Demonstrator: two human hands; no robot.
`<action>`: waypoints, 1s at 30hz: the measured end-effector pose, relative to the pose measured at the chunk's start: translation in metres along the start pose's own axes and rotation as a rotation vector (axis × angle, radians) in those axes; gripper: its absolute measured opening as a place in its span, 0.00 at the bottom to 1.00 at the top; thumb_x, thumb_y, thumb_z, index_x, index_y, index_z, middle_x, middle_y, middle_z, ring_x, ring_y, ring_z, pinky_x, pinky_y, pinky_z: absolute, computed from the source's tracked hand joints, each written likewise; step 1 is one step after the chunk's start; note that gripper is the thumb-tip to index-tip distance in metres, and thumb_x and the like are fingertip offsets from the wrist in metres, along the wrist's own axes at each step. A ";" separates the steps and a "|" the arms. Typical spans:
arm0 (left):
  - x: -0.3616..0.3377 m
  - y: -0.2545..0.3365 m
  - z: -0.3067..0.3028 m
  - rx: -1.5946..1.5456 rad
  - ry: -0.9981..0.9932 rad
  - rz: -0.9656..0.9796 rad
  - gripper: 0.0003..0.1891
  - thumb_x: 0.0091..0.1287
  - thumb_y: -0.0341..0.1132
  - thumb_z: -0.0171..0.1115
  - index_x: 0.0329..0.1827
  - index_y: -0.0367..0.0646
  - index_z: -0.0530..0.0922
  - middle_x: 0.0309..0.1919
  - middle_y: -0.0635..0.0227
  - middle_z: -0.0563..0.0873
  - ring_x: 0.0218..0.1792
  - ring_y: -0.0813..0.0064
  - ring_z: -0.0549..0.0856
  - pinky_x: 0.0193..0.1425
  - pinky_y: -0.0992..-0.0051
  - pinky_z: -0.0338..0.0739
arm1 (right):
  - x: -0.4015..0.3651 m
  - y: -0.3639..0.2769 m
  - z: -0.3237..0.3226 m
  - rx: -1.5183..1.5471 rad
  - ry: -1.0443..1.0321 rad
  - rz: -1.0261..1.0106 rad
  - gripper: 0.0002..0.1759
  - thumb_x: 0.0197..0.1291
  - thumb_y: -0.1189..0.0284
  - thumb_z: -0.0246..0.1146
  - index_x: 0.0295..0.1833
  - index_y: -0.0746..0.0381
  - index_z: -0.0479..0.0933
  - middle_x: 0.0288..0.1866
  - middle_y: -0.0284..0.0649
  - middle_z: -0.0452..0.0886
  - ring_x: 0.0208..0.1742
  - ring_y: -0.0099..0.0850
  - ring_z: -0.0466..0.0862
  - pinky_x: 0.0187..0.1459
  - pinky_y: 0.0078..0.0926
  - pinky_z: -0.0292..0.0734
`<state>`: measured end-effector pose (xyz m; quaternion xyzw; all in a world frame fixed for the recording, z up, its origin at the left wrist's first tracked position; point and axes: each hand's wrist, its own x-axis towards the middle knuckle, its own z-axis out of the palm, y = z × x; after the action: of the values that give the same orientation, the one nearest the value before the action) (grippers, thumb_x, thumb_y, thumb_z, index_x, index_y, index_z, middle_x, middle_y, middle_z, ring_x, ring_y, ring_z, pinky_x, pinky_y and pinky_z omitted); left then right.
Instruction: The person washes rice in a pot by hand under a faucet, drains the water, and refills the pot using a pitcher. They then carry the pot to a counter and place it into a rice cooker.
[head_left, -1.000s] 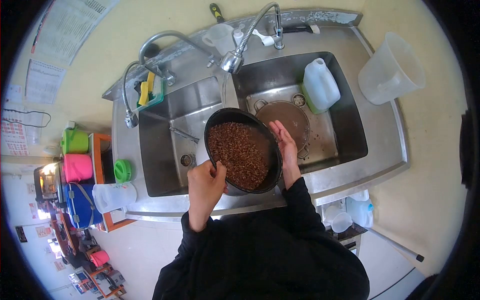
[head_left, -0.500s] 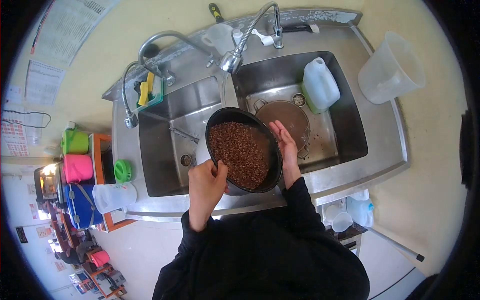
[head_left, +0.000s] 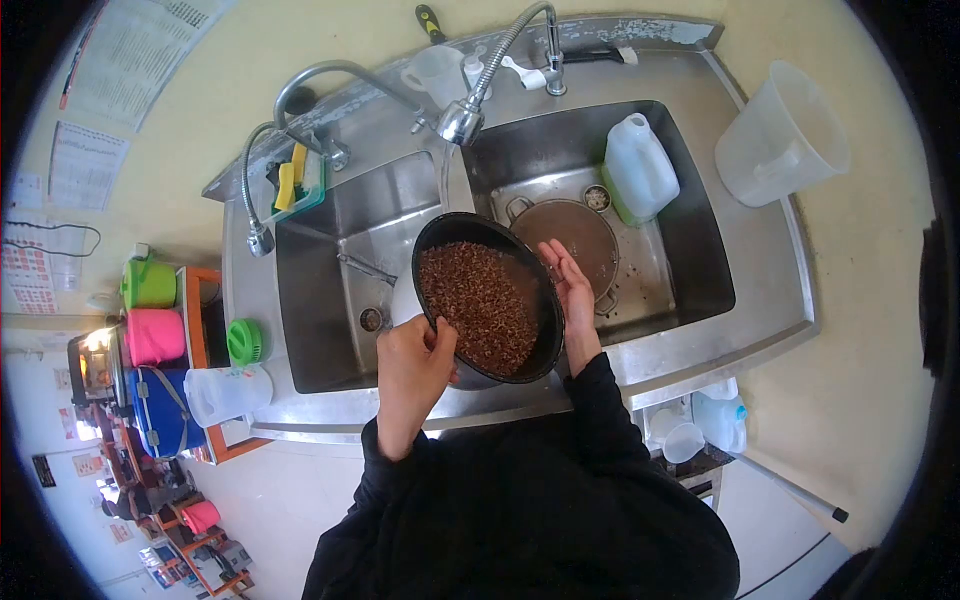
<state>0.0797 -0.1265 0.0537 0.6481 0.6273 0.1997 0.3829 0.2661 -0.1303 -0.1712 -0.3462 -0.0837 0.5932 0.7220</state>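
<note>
A black bowl (head_left: pixel 545 345) is tilted to the right over the divider between the two sinks. Wet-looking reddish-brown grains (head_left: pixel 475 305) fill most of it, with brownish liquid along the right side. My left hand (head_left: pixel 415 365) grips the near-left rim, thumb on top. Against the bowl's right wall rests my right hand (head_left: pixel 572 305), its fingers stretched out. Just beyond the far rim, water runs from a flexible faucet (head_left: pixel 461 123). Below and right of the bowl, a two-handled pot (head_left: pixel 616 245) of brown liquid sits in the right sink (head_left: pixel 690 285).
A translucent jug (head_left: pixel 643 170) stands in the right sink beside a small strainer. The left sink (head_left: pixel 340 360) holds a metal faucet lever. A large pitcher (head_left: pixel 770 150) stands on the right counter, a sponge tray (head_left: pixel 300 190) at back left. Far left, a person sits in the background.
Both hands and the bowl stay almost where they were. The view has shifted very slightly, and water still runs from the faucet.
</note>
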 end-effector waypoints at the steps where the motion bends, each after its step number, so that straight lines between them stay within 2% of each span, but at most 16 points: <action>1: 0.000 0.000 0.000 0.000 -0.001 0.002 0.18 0.68 0.32 0.57 0.19 0.32 0.73 0.10 0.61 0.78 0.12 0.72 0.83 0.18 0.77 0.74 | 0.000 -0.001 0.000 0.020 0.004 0.010 0.29 0.74 0.63 0.46 0.73 0.69 0.57 0.71 0.49 0.66 0.73 0.37 0.64 0.73 0.34 0.58; 2: 0.000 0.000 0.000 0.002 0.001 -0.001 0.18 0.68 0.32 0.57 0.19 0.32 0.73 0.10 0.61 0.78 0.12 0.72 0.83 0.17 0.77 0.74 | 0.000 -0.002 0.000 0.039 0.009 0.020 0.27 0.75 0.66 0.44 0.73 0.69 0.57 0.71 0.48 0.67 0.73 0.37 0.64 0.73 0.33 0.59; 14: 0.001 0.003 0.002 0.007 -0.012 0.002 0.18 0.69 0.33 0.57 0.19 0.33 0.73 0.10 0.61 0.78 0.12 0.73 0.82 0.17 0.77 0.74 | 0.007 0.006 -0.014 -0.039 -0.007 -0.004 0.27 0.75 0.65 0.44 0.73 0.69 0.57 0.72 0.48 0.66 0.73 0.37 0.65 0.72 0.33 0.59; 17: 0.002 0.003 0.003 0.013 -0.018 0.000 0.18 0.69 0.33 0.57 0.20 0.33 0.73 0.10 0.61 0.78 0.12 0.73 0.82 0.18 0.76 0.74 | 0.003 0.001 -0.008 0.033 0.019 0.015 0.27 0.75 0.65 0.45 0.73 0.68 0.57 0.72 0.48 0.65 0.73 0.36 0.65 0.72 0.33 0.60; 21: 0.002 0.003 0.006 0.028 -0.034 0.003 0.17 0.68 0.33 0.57 0.20 0.32 0.74 0.10 0.60 0.79 0.13 0.72 0.83 0.19 0.76 0.75 | 0.005 0.000 -0.015 0.000 0.025 -0.015 0.27 0.74 0.66 0.46 0.73 0.68 0.57 0.71 0.48 0.67 0.70 0.36 0.69 0.70 0.32 0.64; 30: 0.002 0.001 0.039 -0.011 -0.074 -0.017 0.16 0.67 0.31 0.58 0.20 0.32 0.74 0.11 0.60 0.80 0.14 0.71 0.84 0.19 0.75 0.76 | -0.003 -0.023 -0.033 0.008 0.124 -0.043 0.26 0.73 0.68 0.49 0.72 0.68 0.60 0.69 0.48 0.70 0.68 0.35 0.72 0.69 0.30 0.66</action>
<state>0.1095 -0.1341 0.0296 0.6475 0.6172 0.1758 0.4111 0.3008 -0.1478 -0.1806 -0.3774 -0.0439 0.5555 0.7396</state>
